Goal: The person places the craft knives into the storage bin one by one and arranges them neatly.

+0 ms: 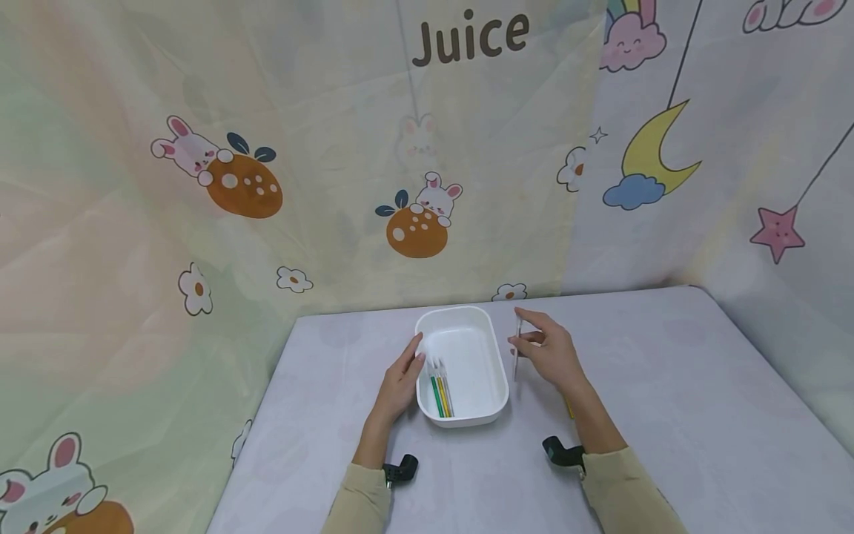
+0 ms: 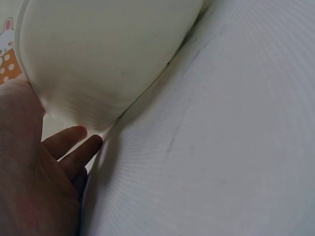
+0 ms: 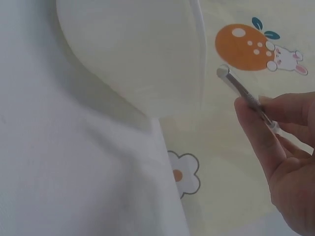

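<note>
A white tray (image 1: 477, 356) stands on the table, with several slim sticks (image 1: 440, 397) in green, yellow and white lying in its left half. My left hand (image 1: 398, 382) rests against the tray's left wall, thumb at the rim; in the left wrist view the hand (image 2: 54, 162) has its fingers beside the tray's outer wall (image 2: 108, 59). Just right of the tray, my right hand (image 1: 550, 352) pinches a thin, pale stick (image 1: 517, 356) held nearly upright. The right wrist view shows the stick (image 3: 248, 97) between thumb and fingers of the hand (image 3: 288, 152), apart from the tray (image 3: 133, 49).
Partly hidden by my right forearm, a yellow item (image 1: 570, 408) lies on the table (image 1: 700, 386). Printed cloth (image 1: 333, 148) hangs behind the table and on its left and right. A black wrist-worn device shows at each wrist.
</note>
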`<state>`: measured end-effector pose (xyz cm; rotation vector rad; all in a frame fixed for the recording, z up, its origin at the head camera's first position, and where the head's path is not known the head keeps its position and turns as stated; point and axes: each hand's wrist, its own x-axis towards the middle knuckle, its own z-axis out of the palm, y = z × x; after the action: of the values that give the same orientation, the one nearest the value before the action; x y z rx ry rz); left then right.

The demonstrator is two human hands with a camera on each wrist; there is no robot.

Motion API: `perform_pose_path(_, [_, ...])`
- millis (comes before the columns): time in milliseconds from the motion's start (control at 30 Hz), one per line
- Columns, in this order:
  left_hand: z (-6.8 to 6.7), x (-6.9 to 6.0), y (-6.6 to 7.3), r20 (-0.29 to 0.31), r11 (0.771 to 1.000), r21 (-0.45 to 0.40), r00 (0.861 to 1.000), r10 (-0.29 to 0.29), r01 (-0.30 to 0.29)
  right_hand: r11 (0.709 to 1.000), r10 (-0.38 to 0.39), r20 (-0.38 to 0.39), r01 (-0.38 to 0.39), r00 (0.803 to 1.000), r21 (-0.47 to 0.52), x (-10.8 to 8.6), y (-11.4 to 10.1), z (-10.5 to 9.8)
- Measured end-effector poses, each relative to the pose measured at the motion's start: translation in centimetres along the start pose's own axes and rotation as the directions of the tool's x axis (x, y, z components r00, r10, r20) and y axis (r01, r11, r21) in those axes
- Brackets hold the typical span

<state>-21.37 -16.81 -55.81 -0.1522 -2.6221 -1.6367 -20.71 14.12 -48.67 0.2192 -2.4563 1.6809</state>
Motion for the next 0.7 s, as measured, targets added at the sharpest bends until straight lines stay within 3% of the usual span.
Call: perform_pose_path(700, [-0.1, 0.0, 0.0, 0.002, 1.000, -0.011, 1.000, -0.006, 0.006, 0.992, -0.098, -0.010, 0.098, 0.995, 0.073, -0.2, -1.3, 1.9])
